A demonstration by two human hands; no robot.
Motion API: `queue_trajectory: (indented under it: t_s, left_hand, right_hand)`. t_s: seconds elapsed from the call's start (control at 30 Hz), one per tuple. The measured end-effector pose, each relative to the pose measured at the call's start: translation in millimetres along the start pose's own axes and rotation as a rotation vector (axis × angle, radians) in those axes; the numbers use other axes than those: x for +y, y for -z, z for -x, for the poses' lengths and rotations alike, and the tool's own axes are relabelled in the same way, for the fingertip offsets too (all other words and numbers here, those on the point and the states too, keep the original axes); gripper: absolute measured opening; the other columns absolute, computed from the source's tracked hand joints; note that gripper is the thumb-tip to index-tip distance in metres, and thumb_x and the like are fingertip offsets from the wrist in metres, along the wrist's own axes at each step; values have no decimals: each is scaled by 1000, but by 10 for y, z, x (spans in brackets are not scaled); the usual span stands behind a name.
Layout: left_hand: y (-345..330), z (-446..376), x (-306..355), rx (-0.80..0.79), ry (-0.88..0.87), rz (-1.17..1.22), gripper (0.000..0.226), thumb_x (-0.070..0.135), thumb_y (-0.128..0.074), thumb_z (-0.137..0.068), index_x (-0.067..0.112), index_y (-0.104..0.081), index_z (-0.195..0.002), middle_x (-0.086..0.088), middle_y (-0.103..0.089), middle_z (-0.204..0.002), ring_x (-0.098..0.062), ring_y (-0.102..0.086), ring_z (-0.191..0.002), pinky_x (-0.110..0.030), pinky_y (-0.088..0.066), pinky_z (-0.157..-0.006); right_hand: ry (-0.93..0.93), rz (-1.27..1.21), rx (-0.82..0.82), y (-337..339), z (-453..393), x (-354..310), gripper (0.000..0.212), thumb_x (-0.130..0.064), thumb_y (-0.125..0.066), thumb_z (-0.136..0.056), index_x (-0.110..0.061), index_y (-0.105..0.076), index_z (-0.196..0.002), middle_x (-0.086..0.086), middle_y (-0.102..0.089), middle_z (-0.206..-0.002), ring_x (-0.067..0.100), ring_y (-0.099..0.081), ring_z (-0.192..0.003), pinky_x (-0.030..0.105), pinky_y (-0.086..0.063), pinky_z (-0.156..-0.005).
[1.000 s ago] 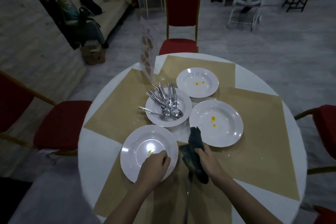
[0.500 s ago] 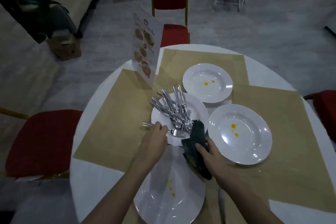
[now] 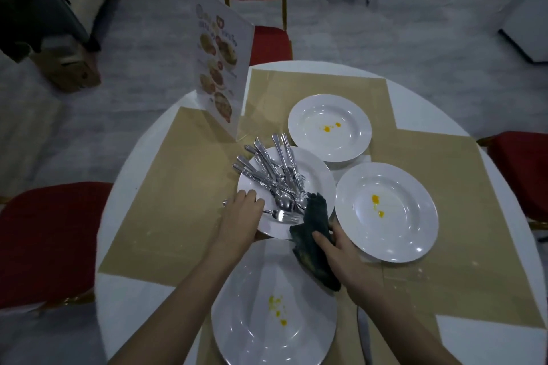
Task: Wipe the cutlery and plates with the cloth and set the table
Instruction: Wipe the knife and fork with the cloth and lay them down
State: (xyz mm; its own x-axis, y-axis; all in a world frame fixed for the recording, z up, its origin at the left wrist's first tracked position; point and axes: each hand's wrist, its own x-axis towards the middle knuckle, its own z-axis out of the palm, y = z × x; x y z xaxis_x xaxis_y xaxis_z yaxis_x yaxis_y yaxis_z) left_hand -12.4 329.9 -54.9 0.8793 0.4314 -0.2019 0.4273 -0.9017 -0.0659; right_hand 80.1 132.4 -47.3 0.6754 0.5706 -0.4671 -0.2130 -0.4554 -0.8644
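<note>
White plates, tan mats, red chairs.
Four white plates (image 3: pixel 329 127) are sitting on tan mats (image 3: pixel 178 187) over a white table (image 3: pixel 486 341); three are showing small yellow-orange spots. Silver cutlery (image 3: pixel 272 175) is gleaming on the middle plate (image 3: pixel 314 169), beside a dark, near-black cloth (image 3: pixel 311 234). Red chairs (image 3: pixel 47 240) with gold frames are ringing the table on a grey floor (image 3: pixel 385 32). A white menu card (image 3: pixel 219 68) is displaying brown and red food pictures.

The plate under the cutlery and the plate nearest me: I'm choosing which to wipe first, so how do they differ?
The plate under the cutlery carries a pile of forks and spoons, and the left hand is at its rim. The plate nearest the person holds no cutlery. It shows yellow spots, while no spots show on the loaded one. Both are white, round and rimmed.
</note>
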Motion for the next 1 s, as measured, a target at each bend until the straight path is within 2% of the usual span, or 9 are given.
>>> queue_trajectory:
  t_s: [0.2,0.33,0.4,0.5,0.6,0.7,0.77,0.87,1.0]
  left_hand:
    - [-48,-61,-79,31,-55,54,18,24,-65,-78,16,-54,-90,-6,-55,-97,-27,-52,-94,-34,-31,-70]
    - [-66,-10,-109,47,-31,91,6,19,-62,-82,18,-57,-87,-3,-58,-91,-26,-55,-92,-34,-37,-71]
    - [-29,69,-78,74,34,186,3,18,-55,-88,17,-57,-85,-3,-60,-89,-26,-54,-91,-35,-40,-73]
    - [150,309,131,142,178,563,14,15,-52,-93,11,-57,-81,-3,-62,-79,-23,-54,-79,-36,-43,-68]
    - [338,679,609,89,303,1072,15,17,-56,-93,12,-55,-80,-1,-62,-69,-10,-53,-58,-25,-39,-53]
    - [347,1050,1188,40,347,1321,16,22,-53,-97,19,-56,-81,4,-62,-64,0,-52,-49,-15,-37,-43]
    - [292,1265,1536,38,363,1391,17,21,-53,-97,19,-56,-81,3,-62,-62,-5,-53,-50,-19,-39,-46]
    - [183,1527,1970,63,403,1452,17,17,-56,-95,17,-56,-77,1,-60,-60,-12,-52,-54,-32,-42,-57]
    - [95,1736,2398,65,463,1358,15,17,-57,-93,18,-57,-78,-3,-64,-64,-21,-61,-63,-41,-50,-66]
  right_hand:
    - [-19,-27,-18,58,37,46,25,-21,-54,-98,-29,-54,-122,-6,-70,-108,9,-68,-95,31,-55,-84]
    - [-61,-75,13,94,96,70,16,-27,-56,-96,-41,-55,-104,-18,-69,-96,-4,-67,-82,17,-50,-69]
    - [-77,-116,16,124,144,87,13,-30,-56,-96,-39,-55,-106,-16,-69,-98,-4,-67,-81,15,-50,-66]
    - [-62,-172,32,180,244,98,18,-33,-55,-97,-29,-58,-114,-10,-71,-101,-1,-68,-84,14,-51,-64]
    - [-41,-235,46,248,387,103,17,-31,-54,-98,-27,-60,-114,-9,-73,-100,1,-69,-86,13,-51,-63]
    - [-28,-283,57,380,579,157,20,-29,-51,-99,-24,-60,-116,-5,-72,-106,5,-69,-91,19,-53,-71]
    - [-34,-321,50,501,736,215,21,-28,-50,-100,-26,-60,-119,-7,-71,-108,5,-69,-93,19,-53,-73]
    - [-51,-355,8,705,995,332,23,-27,-46,-101,-30,-57,-122,-8,-69,-113,3,-68,-95,15,-53,-69]
    - [-78,-330,-55,1008,1315,546,26,-29,-44,-102,-26,-55,-125,-4,-69,-114,5,-69,-92,15,-53,-68]
